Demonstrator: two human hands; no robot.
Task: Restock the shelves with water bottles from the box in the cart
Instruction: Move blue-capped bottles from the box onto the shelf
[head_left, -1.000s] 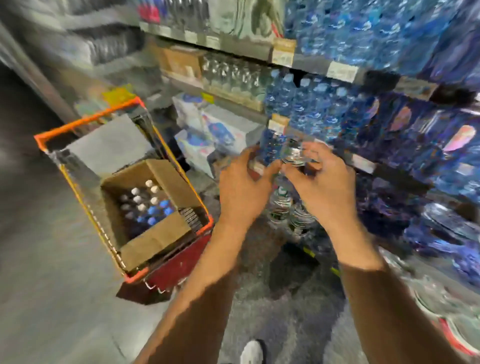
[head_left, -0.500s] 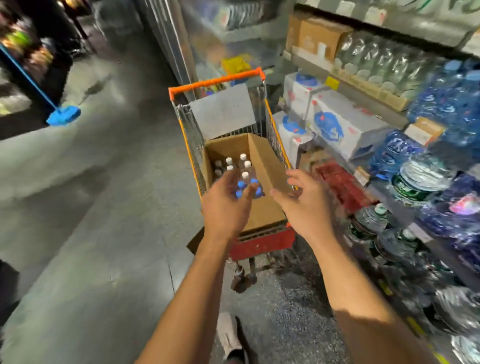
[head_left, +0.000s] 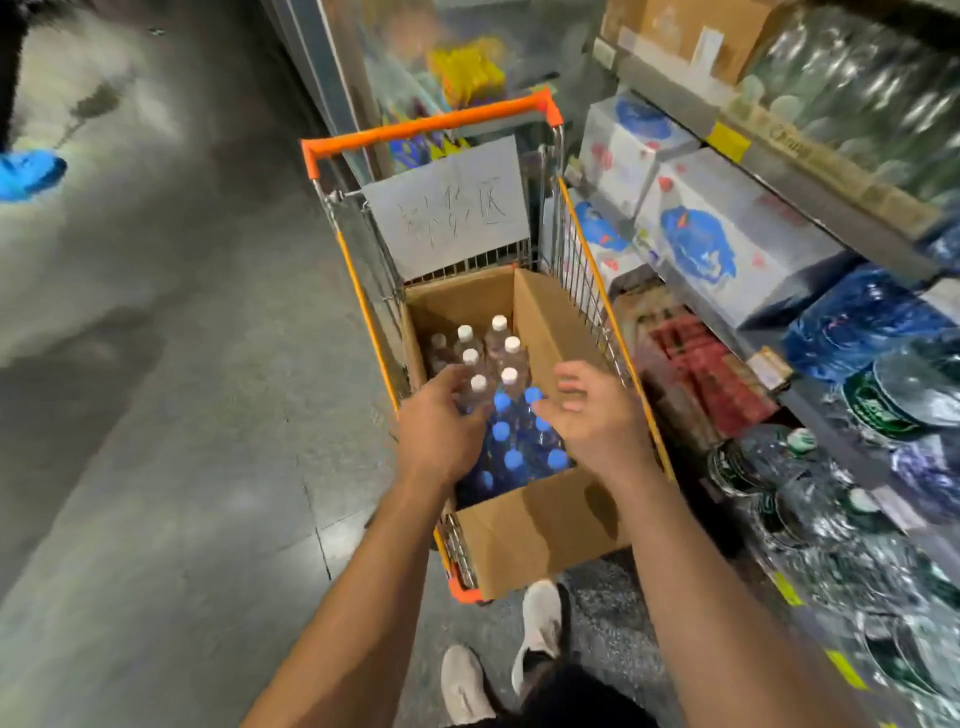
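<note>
Both hands were over the open cardboard box (head_left: 535, 525) that sat in the orange-trimmed shopping cart (head_left: 431, 122), so a pick-up was beginning rather than a placing. The left hand (head_left: 441, 431) reached down among the bottles with its fingers curled beside a white-capped bottle (head_left: 478, 384); whether its grip had closed on that bottle could not be told, since the fingers were blurred and partly hidden. The right hand (head_left: 592, 415) hovered just above the blue caps with its fingers spread and nothing in it.

The box was far from empty, so much of the restocking seemed left to do. Seven white-capped bottles could be counted in the far half of the box, one of them dim in the shade by the left wall. Seven blue-capped bottles (head_left: 514, 460) showed in the near half, and more might have been hidden under the hands. That made at least fourteen bottles not yet shelved.

The shelves (head_left: 810, 192) to the person's right already carried stock: shrink-wrapped packs of blue-labelled water, white printed cartons, and rows of clear bottles higher up, all too smeared to count. How much of that came from this box could not be judged. A paper sign (head_left: 447, 208) hung on the far end of the cart.
</note>
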